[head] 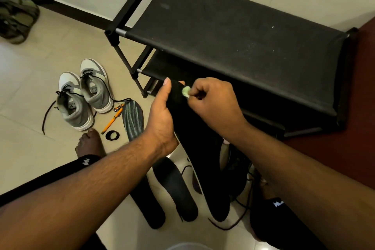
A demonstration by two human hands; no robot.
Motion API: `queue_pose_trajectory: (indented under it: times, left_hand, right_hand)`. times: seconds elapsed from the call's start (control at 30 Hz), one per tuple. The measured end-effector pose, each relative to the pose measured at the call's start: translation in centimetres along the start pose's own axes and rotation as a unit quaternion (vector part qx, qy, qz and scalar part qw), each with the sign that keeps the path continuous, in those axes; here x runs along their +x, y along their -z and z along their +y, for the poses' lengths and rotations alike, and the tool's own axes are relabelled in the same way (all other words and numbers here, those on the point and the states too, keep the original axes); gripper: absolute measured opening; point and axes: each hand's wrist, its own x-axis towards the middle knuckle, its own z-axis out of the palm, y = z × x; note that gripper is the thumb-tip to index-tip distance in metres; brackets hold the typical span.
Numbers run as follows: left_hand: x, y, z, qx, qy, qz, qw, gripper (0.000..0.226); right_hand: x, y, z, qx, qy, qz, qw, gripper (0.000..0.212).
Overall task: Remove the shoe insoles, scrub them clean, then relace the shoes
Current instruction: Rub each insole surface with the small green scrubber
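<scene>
Scrubbing is judged to be the step in hand. A black insole (183,119) is held up in front of the shoe rack (233,32) by the left hand (162,115), whose grip is curled round its edge with the thumb raised. A small pale green scrubber (186,91) is pinched by the right hand (213,101) and pressed near the insole's top. Two more black insoles (174,186) and a patterned one (133,119) lie on the floor, near the grey shoes (85,95) with loosened laces. The thin insole could be bent or slipped from the hand if too much pressure is applied. The small scrubber could be dropped.
</scene>
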Motion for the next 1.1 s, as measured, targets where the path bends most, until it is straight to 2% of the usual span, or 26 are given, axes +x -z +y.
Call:
queue_pose_trajectory:
  times: [0.1, 0.3, 0.4, 0.5, 0.6, 0.7, 0.8, 0.9, 1.0, 1.03, 1.07, 1.1]
  left_hand:
    - [0.4, 0.1, 0.2, 0.005, -0.031, 0.035, 0.999, 0.048]
    - [2.0, 2.8, 0.5, 0.004, -0.023, 0.073, 0.997, 0.046]
    - [3.2, 6.1, -1.2, 0.053, -0.01, 0.167, 0.984, 0.044]
    - [5.3, 10.8, -4.2, 0.089, 0.009, 0.269, 0.959, 0.039]
    - [8.9, 15.4, -6.0, 0.104, 0.022, 0.324, 0.94, 0.046]
    - [13.4, 19.0, -5.6, 0.133, 0.027, 0.33, 0.934, 0.038]
    - [18.1, 22.5, -4.2, 0.178, 0.056, 0.316, 0.93, 0.047]
    - [21.2, 23.7, -3.0, 0.198, 0.035, 0.325, 0.924, 0.036]
    - [23.1, 23.6, -3.0, 0.24, 0.017, 0.284, 0.928, 0.034]
    - [23.4, 23.9, -3.3, 0.279, 0.007, 0.28, 0.919, 0.037]
    - [23.5, 24.4, -3.6, 0.347, -0.007, 0.298, 0.889, 0.042]
    - [23.3, 25.0, -3.8, 0.442, -0.026, 0.334, 0.832, 0.051]
  right_hand:
    - [0.5, 0.5, 2.7, -0.032, -0.109, -0.007, 0.994, 0.009]
    - [0.6, 0.0, 2.8, 0.031, -0.143, 0.016, 0.989, 0.01]
    - [-0.7, -2.5, 4.5, 0.067, -0.18, -0.008, 0.981, 0.017]
    - [-1.2, -6.7, 6.7, 0.09, -0.24, -0.043, 0.966, 0.014]
    - [-0.3, -11.6, 8.8, 0.122, -0.291, -0.04, 0.948, 0.02]
    - [0.1, -15.8, 10.7, 0.135, -0.317, -0.047, 0.937, 0.022]
    - [-0.5, -18.9, 12.4, 0.132, -0.328, -0.08, 0.932, 0.022]
    - [-0.7, -20.8, 13.9, 0.122, -0.33, -0.105, 0.93, 0.025]
    - [-0.7, -22.1, 15.1, 0.125, -0.34, -0.12, 0.924, 0.025]
    - [-0.8, -22.5, 15.4, 0.129, -0.343, -0.122, 0.922, 0.026]
    - [-0.9, -22.7, 15.6, 0.13, -0.345, -0.121, 0.922, 0.027]
    - [-1.0, -22.8, 15.7, 0.132, -0.346, -0.118, 0.921, 0.027]
